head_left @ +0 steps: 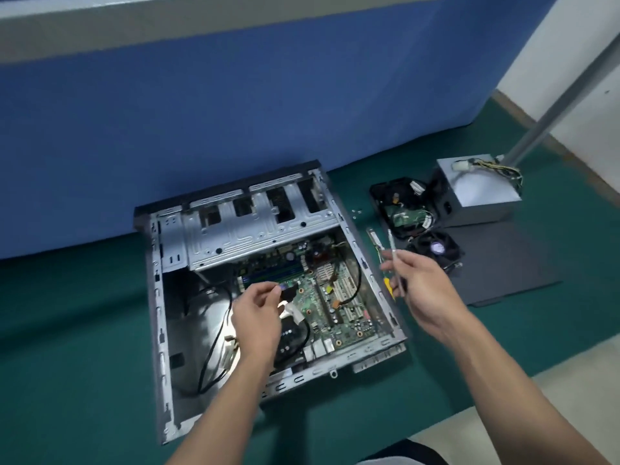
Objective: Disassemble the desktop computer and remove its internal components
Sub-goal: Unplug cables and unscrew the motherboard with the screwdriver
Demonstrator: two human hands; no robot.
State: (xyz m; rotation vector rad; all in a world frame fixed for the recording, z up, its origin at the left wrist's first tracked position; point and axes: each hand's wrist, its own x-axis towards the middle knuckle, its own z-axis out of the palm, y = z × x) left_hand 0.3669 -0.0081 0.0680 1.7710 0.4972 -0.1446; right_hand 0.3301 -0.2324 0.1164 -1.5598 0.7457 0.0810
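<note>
The motherboard (pixel 339 297) lies in the right half of the open case (pixel 156 297) at frame centre. The left hand (pixel 258 313) is directly over its left edge and pinches a black cable plug (pixel 288 292) there. The right hand (pixel 422 290) is farther off, outside the case's right wall, gripping a screwdriver (pixel 394 260) tip-up.

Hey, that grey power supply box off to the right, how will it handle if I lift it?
The power supply is a metal box, so probably rigid and heavy for its size. Its loose wire bundle on top will likely flop and dangle. It sits on a broad face, so tipping seems unlikely.
</note>
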